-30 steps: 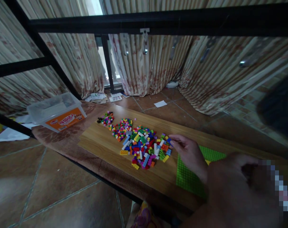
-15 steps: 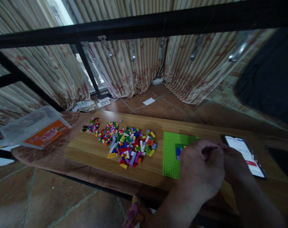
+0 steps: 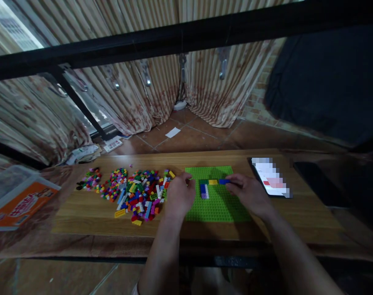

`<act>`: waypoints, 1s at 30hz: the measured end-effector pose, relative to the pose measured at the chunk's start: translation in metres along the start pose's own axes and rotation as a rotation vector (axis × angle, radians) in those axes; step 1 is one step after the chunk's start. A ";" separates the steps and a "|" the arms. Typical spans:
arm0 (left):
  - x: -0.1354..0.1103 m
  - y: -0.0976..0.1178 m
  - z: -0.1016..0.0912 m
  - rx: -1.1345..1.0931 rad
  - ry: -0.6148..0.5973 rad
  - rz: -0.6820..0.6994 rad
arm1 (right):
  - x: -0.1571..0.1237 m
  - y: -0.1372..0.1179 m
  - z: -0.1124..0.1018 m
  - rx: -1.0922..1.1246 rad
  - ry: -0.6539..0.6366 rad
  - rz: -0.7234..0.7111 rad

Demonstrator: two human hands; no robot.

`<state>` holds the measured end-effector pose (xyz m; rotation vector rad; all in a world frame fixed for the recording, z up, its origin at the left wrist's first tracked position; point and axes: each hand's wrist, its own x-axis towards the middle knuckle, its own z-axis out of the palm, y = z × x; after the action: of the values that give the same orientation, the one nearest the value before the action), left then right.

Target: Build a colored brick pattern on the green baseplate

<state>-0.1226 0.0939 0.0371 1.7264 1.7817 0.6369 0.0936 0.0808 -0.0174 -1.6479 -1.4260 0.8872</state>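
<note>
A green baseplate lies on the wooden board in front of me. A short row of green, yellow and blue bricks sits on it, with a blue and lilac piece below. My right hand pinches the blue brick at the row's right end. My left hand rests at the plate's left edge, fingers curled, touching the plate. A heap of loose coloured bricks spreads to the left of that hand.
A phone with a lit screen lies right of the plate; a dark slab lies beyond it. A clear plastic tub with an orange label stands far left. Black metal bars and curtains stand behind the table.
The view has swung right. My left hand left the brick heap and came to the plate's left edge. My right hand now holds a blue brick on the row.
</note>
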 end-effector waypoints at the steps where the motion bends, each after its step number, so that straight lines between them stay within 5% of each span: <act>1: 0.001 0.000 0.004 0.048 -0.028 -0.013 | -0.002 -0.002 0.003 -0.050 -0.009 -0.032; 8: 0.009 -0.001 0.023 0.210 -0.152 0.011 | -0.006 -0.011 0.018 -0.256 -0.051 -0.183; 21: 0.010 0.004 0.031 0.228 -0.171 0.003 | 0.001 0.001 0.031 -0.447 0.016 -0.297; 30: 0.009 0.006 0.042 0.237 -0.130 0.004 | 0.001 -0.005 0.037 -0.407 0.023 -0.179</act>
<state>-0.0892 0.1014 0.0100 1.8801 1.8209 0.3167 0.0588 0.0866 -0.0307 -1.7751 -1.7922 0.4966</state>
